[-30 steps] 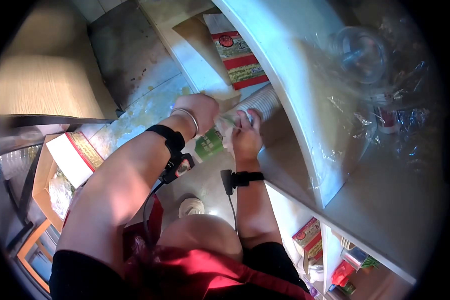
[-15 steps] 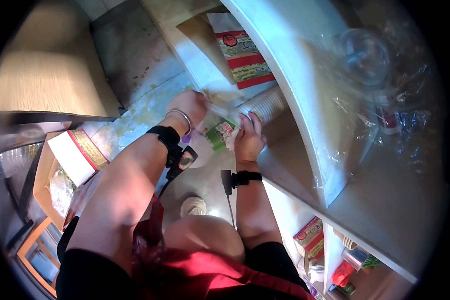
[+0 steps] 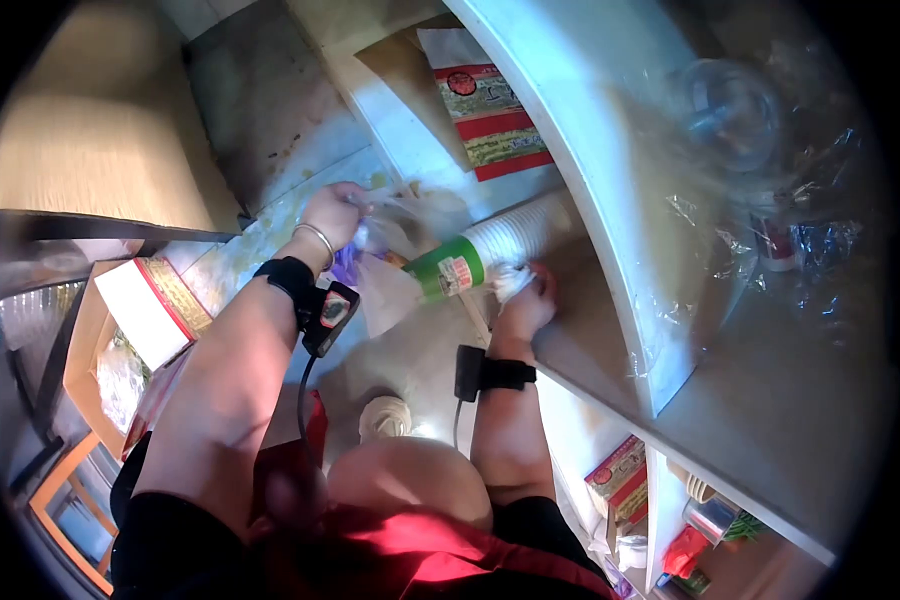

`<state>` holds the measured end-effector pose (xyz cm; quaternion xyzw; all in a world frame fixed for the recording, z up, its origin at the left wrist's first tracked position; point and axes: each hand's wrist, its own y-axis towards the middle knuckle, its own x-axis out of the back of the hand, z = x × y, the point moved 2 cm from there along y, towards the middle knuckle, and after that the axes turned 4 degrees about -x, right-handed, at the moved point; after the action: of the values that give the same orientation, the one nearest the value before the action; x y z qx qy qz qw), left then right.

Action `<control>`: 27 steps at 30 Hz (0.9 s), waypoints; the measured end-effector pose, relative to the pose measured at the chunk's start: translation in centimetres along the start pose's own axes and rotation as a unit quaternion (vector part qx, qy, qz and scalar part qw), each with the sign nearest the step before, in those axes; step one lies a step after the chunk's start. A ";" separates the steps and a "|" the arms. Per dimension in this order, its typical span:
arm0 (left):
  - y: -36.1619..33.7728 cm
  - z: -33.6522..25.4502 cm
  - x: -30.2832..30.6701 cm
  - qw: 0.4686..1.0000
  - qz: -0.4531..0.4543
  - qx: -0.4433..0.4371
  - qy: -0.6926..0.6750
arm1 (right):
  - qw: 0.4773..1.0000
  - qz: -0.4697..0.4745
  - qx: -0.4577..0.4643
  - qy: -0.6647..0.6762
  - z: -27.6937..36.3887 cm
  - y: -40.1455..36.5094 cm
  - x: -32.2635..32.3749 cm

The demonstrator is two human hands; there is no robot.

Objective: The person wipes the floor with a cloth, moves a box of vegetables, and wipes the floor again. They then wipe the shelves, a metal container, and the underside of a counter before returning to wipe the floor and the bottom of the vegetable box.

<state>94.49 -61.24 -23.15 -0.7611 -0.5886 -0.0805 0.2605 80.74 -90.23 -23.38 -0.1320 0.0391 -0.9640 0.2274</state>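
- Our left hand [image 3: 332, 212] is pinched tight on the clear plastic sleeve [image 3: 410, 215], at 9 o'clock of the stack of paper cups [image 3: 505, 238]. Our right hand [image 3: 526, 303] clamps the stack from 5 o'clock.
- The stack lies sideways, its green end jutting past the shelf [image 3: 580, 335] edge. We judge a hard tug could spill cups onto the floor [image 3: 260, 130].
- A white crumple hides our right fingertips, and the sleeve's outline blurs.

We look through a fisheye lens: black vignette fills the corners, and straight lines bow near the edges. Bright light from above washes out the shelf edge [image 3: 570, 110] and the cup stack [image 3: 505, 235]. Glare speckles the plastic wrap [image 3: 770, 200]. The left hand [image 3: 335, 212] and its plastic sleeve [image 3: 395, 210] are motion-blurred. Under the shelf it is dim.
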 end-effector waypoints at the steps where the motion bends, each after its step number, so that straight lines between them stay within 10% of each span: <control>1: -0.2 0.4 0.3 1.000 -0.014 0.022 -0.010 | 0.996 0.018 0.047 -0.080 -1.3 0.7 -0.1; 4: -1.0 0.2 1.2 0.995 -0.030 0.056 -0.078 | 0.991 -0.018 -0.093 0.089 -0.7 -0.3 -0.1; 10: -3.1 -2.9 1.9 0.974 -0.027 0.020 -0.225 | 0.974 0.087 0.136 -0.157 8.2 -4.3 -1.3; 12: -3.5 -4.3 2.0 0.974 0.000 -0.005 -0.226 | 0.842 0.332 0.324 -0.275 9.5 -6.1 -4.0; 15: -4.1 -5.2 3.1 0.982 0.029 0.015 -0.185 | 0.685 0.380 0.422 -0.456 8.6 -8.6 -6.1; 27: -6.1 -2.1 4.8 0.953 -0.096 0.045 -0.283 | 0.733 0.223 0.269 -0.584 6.5 -4.1 -1.9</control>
<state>90.58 -57.16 -17.44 -0.6799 -0.7116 0.1400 0.1085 82.36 -85.84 -16.99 -0.5894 -0.3341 -0.5891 0.4403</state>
